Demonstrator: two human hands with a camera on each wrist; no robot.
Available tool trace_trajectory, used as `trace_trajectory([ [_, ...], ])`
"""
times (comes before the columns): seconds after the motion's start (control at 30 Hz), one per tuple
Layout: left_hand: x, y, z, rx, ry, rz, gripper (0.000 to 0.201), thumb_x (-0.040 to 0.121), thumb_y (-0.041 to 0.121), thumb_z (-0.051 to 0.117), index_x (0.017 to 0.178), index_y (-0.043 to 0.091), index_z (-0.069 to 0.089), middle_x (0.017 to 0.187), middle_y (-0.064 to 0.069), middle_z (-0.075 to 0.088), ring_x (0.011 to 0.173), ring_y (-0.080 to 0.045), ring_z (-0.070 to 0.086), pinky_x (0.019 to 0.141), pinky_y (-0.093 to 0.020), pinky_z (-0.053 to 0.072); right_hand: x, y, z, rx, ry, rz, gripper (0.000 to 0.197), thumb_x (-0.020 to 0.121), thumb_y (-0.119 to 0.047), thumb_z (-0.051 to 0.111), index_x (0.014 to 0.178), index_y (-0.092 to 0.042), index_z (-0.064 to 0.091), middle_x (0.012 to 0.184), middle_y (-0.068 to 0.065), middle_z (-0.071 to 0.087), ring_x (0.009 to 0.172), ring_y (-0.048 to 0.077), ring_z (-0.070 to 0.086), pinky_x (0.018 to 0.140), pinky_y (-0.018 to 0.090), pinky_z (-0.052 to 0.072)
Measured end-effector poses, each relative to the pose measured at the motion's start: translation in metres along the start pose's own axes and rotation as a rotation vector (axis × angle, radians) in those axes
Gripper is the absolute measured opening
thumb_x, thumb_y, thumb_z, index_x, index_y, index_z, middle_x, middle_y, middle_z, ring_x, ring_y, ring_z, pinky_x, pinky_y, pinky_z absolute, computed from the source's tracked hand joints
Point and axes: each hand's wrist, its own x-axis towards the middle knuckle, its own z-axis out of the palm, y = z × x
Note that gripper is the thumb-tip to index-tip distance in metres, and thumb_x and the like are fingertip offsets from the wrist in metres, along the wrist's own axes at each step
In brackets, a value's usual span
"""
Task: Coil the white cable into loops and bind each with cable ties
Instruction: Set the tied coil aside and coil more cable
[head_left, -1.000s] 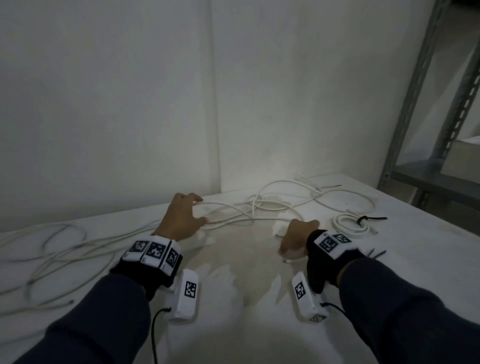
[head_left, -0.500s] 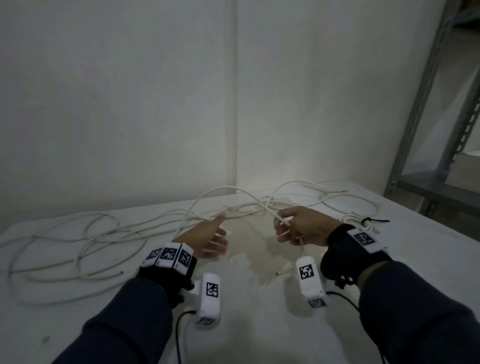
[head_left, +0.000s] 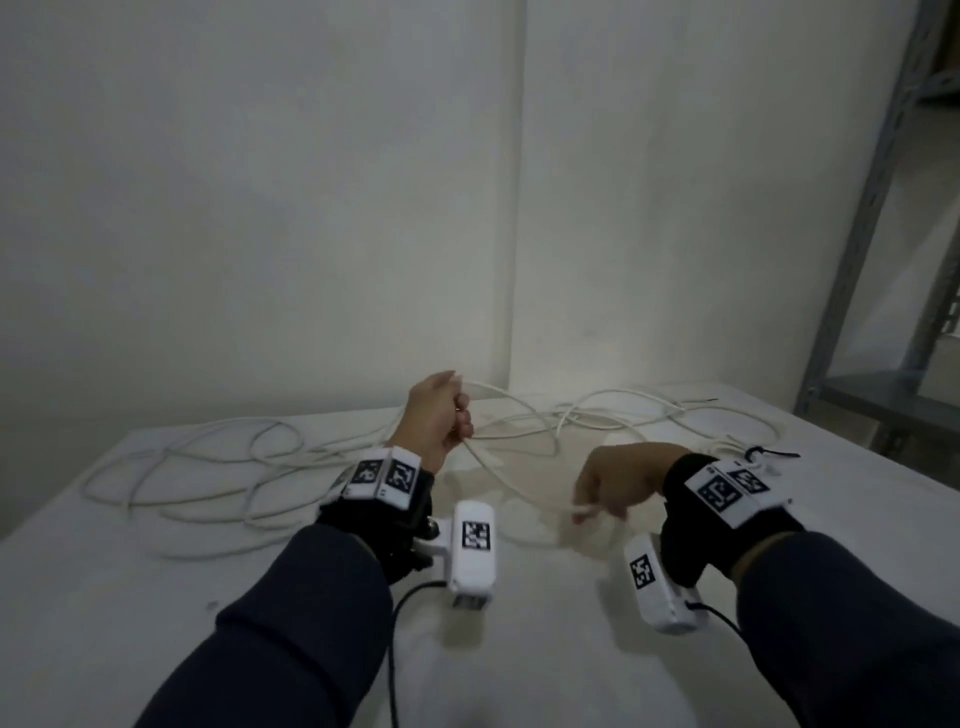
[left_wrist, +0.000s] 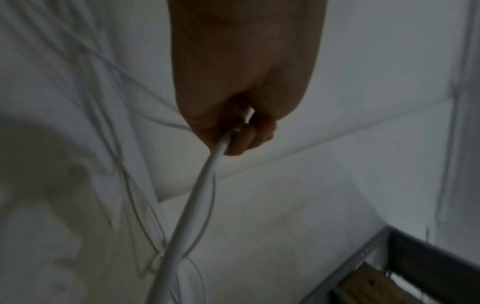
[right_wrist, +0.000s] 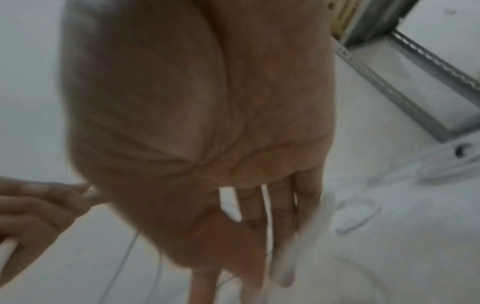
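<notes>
In the head view we hold the white cable (head_left: 498, 467) with both hands above the pale worktop (head_left: 571, 649). Our left hand (head_left: 439, 415), just left of centre of the frame, is raised off the surface with its fingers (left_wrist: 244, 137) curled round the cable; the left wrist view shows the strand running out of that closed grip toward the bottom of the frame. From there the cable slopes down to the right to our right hand (head_left: 618, 480), which sits lower, right of centre. Near that hand's fingertips we see a short white end of the cable (head_left: 584, 512), but the right wrist view is blurred, with fingers (right_wrist: 280, 216) pointing downward, so we cannot tell whether they pinch it or only touch it. The rest of the cable sprawls in loose loops across the worktop at middle left and upper centre. At middle right lies a small coiled bundle (head_left: 748, 460) with a black tie (head_left: 769, 453) on it.
</notes>
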Motion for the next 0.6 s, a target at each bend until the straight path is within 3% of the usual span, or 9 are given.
trace_trajectory([
  [0.07,-0.016,0.009,-0.006,0.239,-0.096,0.137,0.02,0.099,0.013,0.048,0.116,0.007,0.056,0.062,-0.003,0.056,0.035,-0.005,0.037,0.039,-0.016,0.032,0.007,-0.016,0.006,0.481,-0.012,-0.166,0.035,0.084,0.008,0.051,0.105,-0.014,0.069,0.101,0.001,0.068,0.086,0.01,0.061,0.074,0.018,0.046],
  [0.13,-0.03,0.014,-0.015,0.382,-0.209,0.194,0.023,0.098,0.013,0.049,0.119,0.007,0.057,0.081,-0.006,0.067,0.043,-0.005,0.047,0.047,-0.016,0.041,0.014,-0.038,0.009,1.132,-0.012,-0.267,0.018,0.092,-0.007,0.054,0.107,-0.009,0.065,0.108,0.01,0.069,0.098,0.019,0.067,0.087,0.029,0.051],
  [0.2,-0.04,0.012,-0.027,0.526,-0.308,0.194,0.027,0.096,0.009,0.051,0.123,0.008,0.057,0.098,-0.008,0.067,0.057,-0.007,0.056,0.057,-0.016,0.046,0.024,-0.06,0.007,1.563,-0.008,-0.291,0.02,0.094,-0.018,0.051,0.102,-0.003,0.061,0.096,0.014,0.069,0.086,0.024,0.071,0.078,0.037,0.057],
  [0.27,-0.046,0.008,-0.041,0.621,-0.402,0.162,0.036,0.096,0.004,0.051,0.131,0.013,0.053,0.103,-0.005,0.065,0.065,-0.009,0.062,0.063,-0.019,0.046,0.032,-0.079,0.001,1.769,-0.001,-0.274,0.023,0.093,-0.019,0.05,0.095,0.003,0.058,0.08,0.014,0.063,0.067,0.024,0.066,0.059,0.031,0.058],
  [0.37,-0.049,0.008,-0.068,0.605,-0.482,0.011,0.029,0.098,0.027,0.05,0.126,0.033,0.057,0.103,0.002,0.07,0.079,-0.013,0.067,0.072,-0.023,0.047,0.043,-0.1,-0.002,1.764,0.041,-0.152,0.022,0.094,-0.019,0.052,0.085,0.002,0.054,0.071,0.011,0.052,0.062,0.022,0.054,0.049,0.028,0.055],
  [0.47,-0.033,0.004,-0.086,0.674,-0.362,-0.096,0.025,0.098,0.041,0.045,0.104,0.027,0.065,0.097,-0.005,0.069,0.082,-0.013,0.063,0.074,-0.027,0.045,0.062,-0.106,-0.002,1.443,0.214,-0.049,0.022,0.097,-0.007,0.047,0.075,-0.008,0.049,0.062,0.007,0.038,0.048,0.014,0.04,0.043,0.025,0.051],
  [0.53,-0.011,-0.004,-0.098,1.108,-0.203,-0.114,0.028,0.096,0.038,0.051,0.108,0.016,0.061,0.114,-0.011,0.061,0.094,-0.017,0.06,0.082,-0.029,0.044,0.07,-0.103,-0.004,1.203,0.347,0.005,0.021,0.093,0.0,0.048,0.073,-0.008,0.049,0.062,0.007,0.041,0.047,0.014,0.04,0.034,0.017,0.041],
  [0.6,0.007,-0.016,-0.111,1.579,-0.085,-0.221,0.053,0.092,0.041,0.056,0.136,0.014,0.043,0.145,-0.018,0.036,0.13,-0.031,0.04,0.103,-0.038,0.035,0.074,-0.094,-0.009,1.183,0.407,0.025,0.018,0.093,0.003,0.043,0.08,-0.003,0.054,0.063,0.007,0.047,0.052,0.016,0.044,0.04,0.021,0.045],
])
